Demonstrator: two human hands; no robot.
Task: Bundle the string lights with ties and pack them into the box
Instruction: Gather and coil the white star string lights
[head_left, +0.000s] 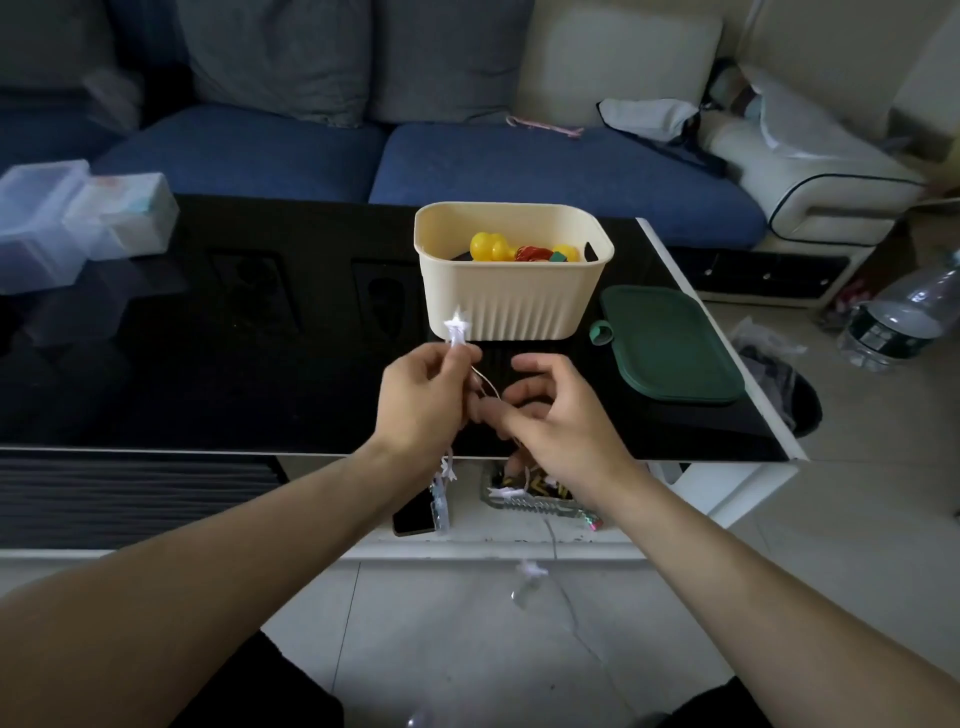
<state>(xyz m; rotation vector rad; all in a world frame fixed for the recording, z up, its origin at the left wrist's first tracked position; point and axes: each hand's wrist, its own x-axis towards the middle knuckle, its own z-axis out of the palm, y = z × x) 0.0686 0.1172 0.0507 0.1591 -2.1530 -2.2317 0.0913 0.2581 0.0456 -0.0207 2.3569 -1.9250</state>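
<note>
A string of small white star lights (457, 327) on a thin wire runs from my left hand (421, 400) down past the table edge to the floor, where more stars (531, 569) hang. My left hand pinches the wire just below the top star. My right hand (556, 415) is beside it, its curled fingers holding the same wire. Behind my hands stands the cream ribbed box (511, 306), open, with yellow and red items inside. Its green lid (670, 345) lies flat to the right of it.
The black glass table (208, 338) carries clear plastic containers (78, 223) at the far left. A phone (413, 514) and a small tray lie on the lower shelf. A blue sofa stands behind, a water bottle (904, 317) and a black bin on the floor at right.
</note>
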